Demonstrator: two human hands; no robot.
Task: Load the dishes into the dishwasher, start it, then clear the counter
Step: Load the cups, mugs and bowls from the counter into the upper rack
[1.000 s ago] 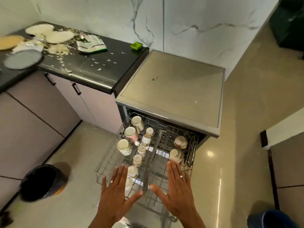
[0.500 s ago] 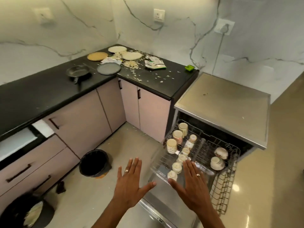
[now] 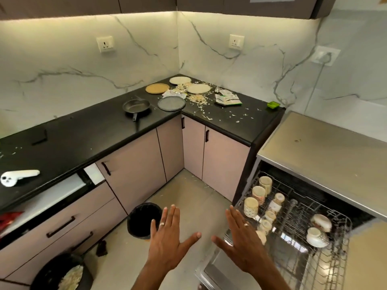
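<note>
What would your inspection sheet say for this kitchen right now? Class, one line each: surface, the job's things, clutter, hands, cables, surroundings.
Surface: black counter, L-shaped, strewn with pale flakes near its corner.
Job's things: frying pan, grey plate, tan plate and two pale plates on the counter; cups and bowls in the pulled-out dishwasher rack.
Clutter: torn packets, green dish, white controller.
Hands: left hand and right hand open, empty, fingers spread.
Cables: one cord hanging from a wall socket.
Surroundings: black bin on the floor, pink cabinets, marble wall.
</note>
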